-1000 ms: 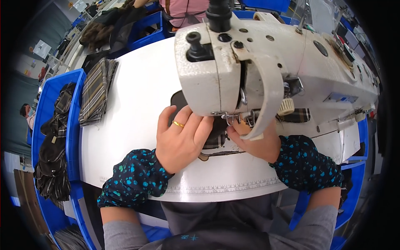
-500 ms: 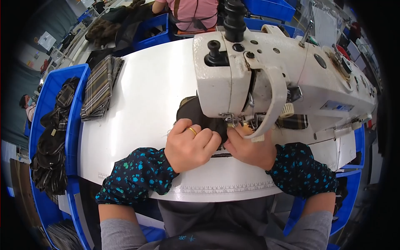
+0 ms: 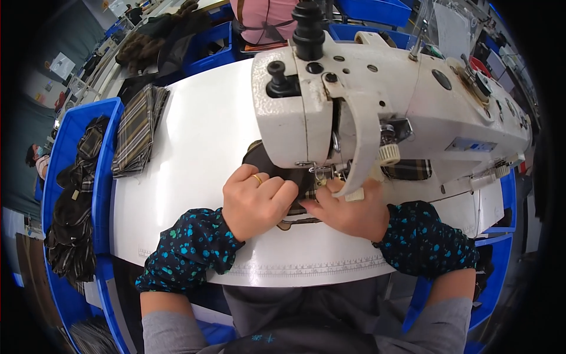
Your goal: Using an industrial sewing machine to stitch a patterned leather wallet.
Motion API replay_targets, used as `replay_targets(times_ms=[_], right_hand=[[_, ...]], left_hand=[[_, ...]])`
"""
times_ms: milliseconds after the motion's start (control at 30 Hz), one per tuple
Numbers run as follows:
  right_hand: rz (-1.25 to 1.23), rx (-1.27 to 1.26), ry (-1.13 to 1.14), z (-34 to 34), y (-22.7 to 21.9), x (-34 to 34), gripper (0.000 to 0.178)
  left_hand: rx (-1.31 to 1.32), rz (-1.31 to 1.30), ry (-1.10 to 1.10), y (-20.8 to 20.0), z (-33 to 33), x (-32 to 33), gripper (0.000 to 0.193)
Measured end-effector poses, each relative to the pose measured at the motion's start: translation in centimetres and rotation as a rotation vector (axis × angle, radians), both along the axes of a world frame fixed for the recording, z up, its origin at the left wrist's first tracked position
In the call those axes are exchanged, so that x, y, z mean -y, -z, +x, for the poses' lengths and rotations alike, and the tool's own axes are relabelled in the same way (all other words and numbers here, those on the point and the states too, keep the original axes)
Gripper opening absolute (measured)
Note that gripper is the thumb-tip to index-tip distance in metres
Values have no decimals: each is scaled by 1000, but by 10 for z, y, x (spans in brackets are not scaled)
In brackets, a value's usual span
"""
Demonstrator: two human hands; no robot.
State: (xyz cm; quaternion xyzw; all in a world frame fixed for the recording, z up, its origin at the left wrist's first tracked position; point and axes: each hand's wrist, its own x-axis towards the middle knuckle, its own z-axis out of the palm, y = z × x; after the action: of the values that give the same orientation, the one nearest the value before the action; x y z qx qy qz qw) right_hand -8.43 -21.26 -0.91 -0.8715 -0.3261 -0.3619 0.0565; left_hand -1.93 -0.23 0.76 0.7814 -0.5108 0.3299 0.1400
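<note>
A dark fabric piece (image 3: 264, 157) with a plaid part lies under the head of a white sewing machine (image 3: 348, 106). My left hand (image 3: 259, 202), a ring on one finger, is closed with curled fingers on the near left part of the cloth. Close to the presser foot (image 3: 321, 172), my right hand (image 3: 351, 211) pinches the cloth, its thumb pointing left. The machine's curved white guard partly covers the right fingertips. Between the two hands a strip of plaid shows. A rounded edge of the cloth sticks out below them.
Folded plaid pieces (image 3: 140, 133) are stacked at the left of the white table (image 3: 194, 147), beside a blue bin (image 3: 106, 206) of dark cloth items. Another plaid piece (image 3: 408, 169) lies right of the needle. A person in pink (image 3: 264, 20) sits beyond the table.
The view has shifted a little, so the machine stands further left. The gap between my hands has widened, and more plaid cloth shows there. Both hands stay at the cloth.
</note>
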Motion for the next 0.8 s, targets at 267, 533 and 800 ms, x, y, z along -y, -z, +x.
replay_targets(times_ms=[267,533,800], right_hand=[[-41,-106,50,2,11,5,7],[154,-75,47,7,6,-5,11],[-24,-96,104,10,14,2,7]], left_hand=[[92,15,69,5,-9,5,13],[-10,-17,99,6,-3,2,12],[2,-4,62,4,-10,5,13]])
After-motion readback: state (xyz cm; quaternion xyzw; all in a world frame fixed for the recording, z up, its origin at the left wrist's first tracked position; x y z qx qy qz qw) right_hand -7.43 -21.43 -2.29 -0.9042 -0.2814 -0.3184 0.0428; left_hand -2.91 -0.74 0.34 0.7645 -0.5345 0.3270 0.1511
